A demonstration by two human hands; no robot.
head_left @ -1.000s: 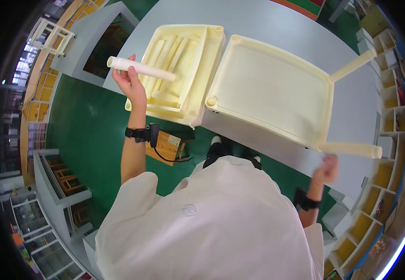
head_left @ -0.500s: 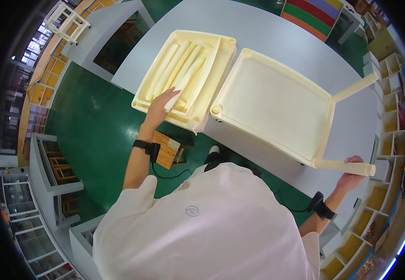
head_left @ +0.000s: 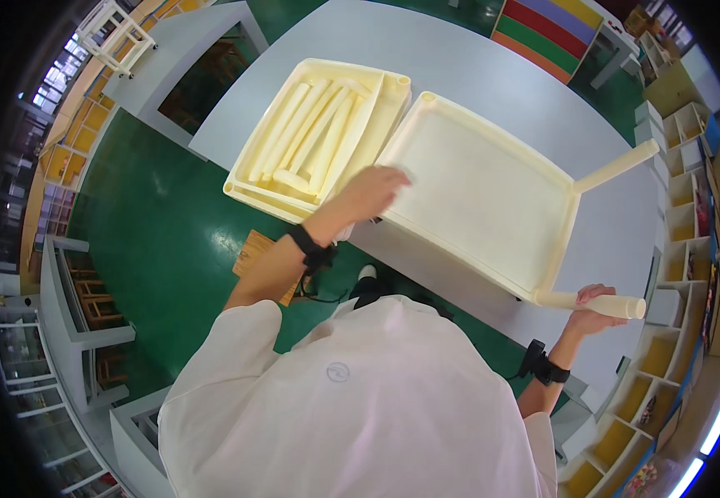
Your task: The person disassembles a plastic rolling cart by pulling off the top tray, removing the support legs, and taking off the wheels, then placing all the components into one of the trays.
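Note:
A cream plastic tray [head_left: 476, 207] lies on the table with two leg tubes standing out from its right-hand corners. My right hand [head_left: 595, 305] is wrapped around the near leg tube [head_left: 622, 308], close to its free end. The far leg tube [head_left: 617, 166] stands untouched. My left hand [head_left: 375, 192] is over the tray's near left corner and hides it; the fingers reach toward the right, slightly blurred, with nothing seen in them. To its left, a second cream tray [head_left: 238, 184] holds a smaller bin with several loose cream tubes [head_left: 306, 129] inside.
Both trays rest on a pale grey table [head_left: 451, 51] with a curved far edge. A wooden stool [head_left: 254, 253] stands on the green floor below my left forearm. Shelves [head_left: 655, 357] line the right side, and a white trolley [head_left: 119, 41] stands at the far left.
My left hand has let go of a cream tube, which now lies in the bin, and has moved right to the tray's corner. My right hand keeps its hold on the leg tube.

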